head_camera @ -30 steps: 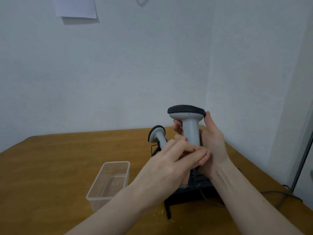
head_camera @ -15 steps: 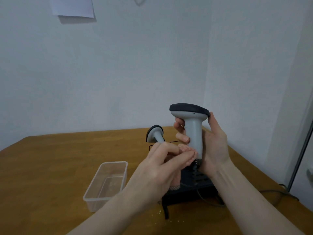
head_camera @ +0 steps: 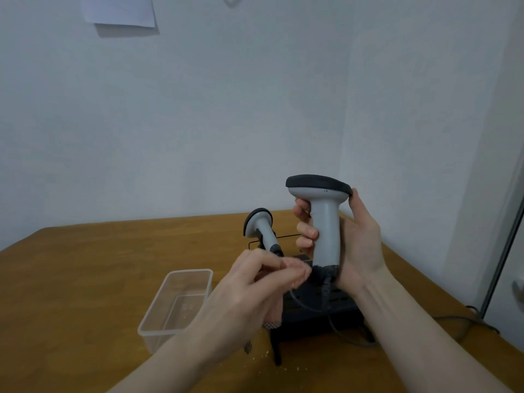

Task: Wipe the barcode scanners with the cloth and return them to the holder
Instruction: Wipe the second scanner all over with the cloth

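My right hand (head_camera: pixel 358 245) grips a grey barcode scanner (head_camera: pixel 323 222) upright by its handle, dark head on top, its cable hanging down from the base. My left hand (head_camera: pixel 255 290) is closed on a small cloth (head_camera: pixel 273 320), mostly hidden under the palm, and sits just left of the scanner's base. A second grey scanner (head_camera: pixel 261 226) stands in the black holder (head_camera: pixel 317 310) on the wooden table (head_camera: pixel 85 279), behind my left hand.
A clear plastic tub (head_camera: pixel 181 302) stands on the table left of the holder. Cables (head_camera: pixel 465 321) run off to the right along the table edge. White walls close the corner behind; crumbs lie in front of the holder.
My left hand with the cloth has slid down the scanner's handle from the middle to below its base. My right hand has tilted and raised the scanner slightly.
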